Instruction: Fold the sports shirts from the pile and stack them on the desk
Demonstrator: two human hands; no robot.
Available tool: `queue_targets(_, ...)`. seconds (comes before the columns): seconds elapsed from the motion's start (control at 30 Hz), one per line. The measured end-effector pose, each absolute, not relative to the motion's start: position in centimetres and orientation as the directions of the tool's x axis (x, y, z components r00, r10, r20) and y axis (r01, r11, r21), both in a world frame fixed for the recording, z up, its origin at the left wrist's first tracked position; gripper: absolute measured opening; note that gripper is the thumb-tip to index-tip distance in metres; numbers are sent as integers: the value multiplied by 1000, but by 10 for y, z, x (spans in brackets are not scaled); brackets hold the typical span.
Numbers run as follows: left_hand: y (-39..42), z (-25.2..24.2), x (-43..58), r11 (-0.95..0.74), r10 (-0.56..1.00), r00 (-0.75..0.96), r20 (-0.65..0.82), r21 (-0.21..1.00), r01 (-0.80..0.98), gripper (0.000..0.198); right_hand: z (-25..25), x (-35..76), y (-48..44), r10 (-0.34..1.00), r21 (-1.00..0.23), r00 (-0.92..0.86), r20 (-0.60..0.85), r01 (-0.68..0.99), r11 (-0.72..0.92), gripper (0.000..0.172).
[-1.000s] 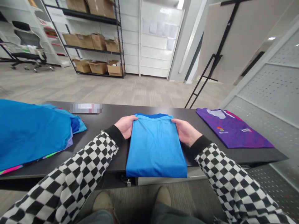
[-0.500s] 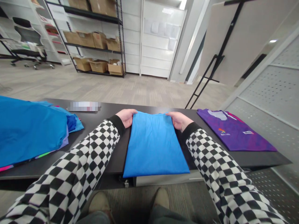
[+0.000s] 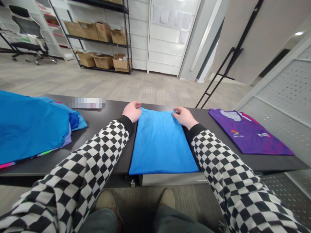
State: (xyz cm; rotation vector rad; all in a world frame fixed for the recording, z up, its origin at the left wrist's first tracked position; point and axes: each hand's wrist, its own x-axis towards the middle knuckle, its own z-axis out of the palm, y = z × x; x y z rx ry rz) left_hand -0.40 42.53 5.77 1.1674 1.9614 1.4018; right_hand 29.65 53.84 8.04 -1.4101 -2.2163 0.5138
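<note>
A folded blue garment (image 3: pixel 164 142) lies flat on the dark table in front of me, its near edge at the table's front. At its far left corner is my left hand (image 3: pixel 132 111), with the fingers curled and pinched at the fabric's edge. My right hand (image 3: pixel 184 117) is at the far right corner, thumb and bent fingers closed at the cloth. The fingertips partly hide the points of contact.
To the left lies a heap of blue and multicoloured garments (image 3: pixel 31 126). A folded purple shirt (image 3: pixel 252 136) rests on the right of the dark table (image 3: pixel 111 106). A blurred-out flat item (image 3: pixel 87 103) sits at the back left. Beyond stand a black easel-like stand (image 3: pixel 225 69) and shelves with cardboard boxes (image 3: pixel 103 60).
My view has tipped down slightly, and most things appear higher. Both hands stay at the garment's far corners, with the fingers more curled and the wrists more raised.
</note>
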Motion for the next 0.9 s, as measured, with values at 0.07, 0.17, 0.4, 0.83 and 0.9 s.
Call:
queue_targets(0.07, 427, 55, -5, 135, 852, -507, 132, 880, 455, 50, 74, 297, 540, 903, -495, -379, 203, 756, 429, 35)
queue_targets(0.17, 425, 54, 0, 158, 855, -479, 199, 780, 606, 53, 66, 298, 544, 890, -451, -391, 234, 767, 456, 39)
queue_targets(0.4, 377, 79, 31, -54, 864, -200, 462, 479, 876, 60, 79, 301, 516, 757, -314, -494, 428, 703, 637, 54)
queue_targets(0.83, 325, 74, 42, -41, 999, 45, -6, 309, 950, 87, 65, 323, 448, 669, -236, -743, 5, 649, 723, 84)
queue_targets(0.9, 332, 78, 39, 32, 996, -56, 63, 332, 943, 78, 62, 321, 457, 715, -231, -695, 75, 686, 690, 78)
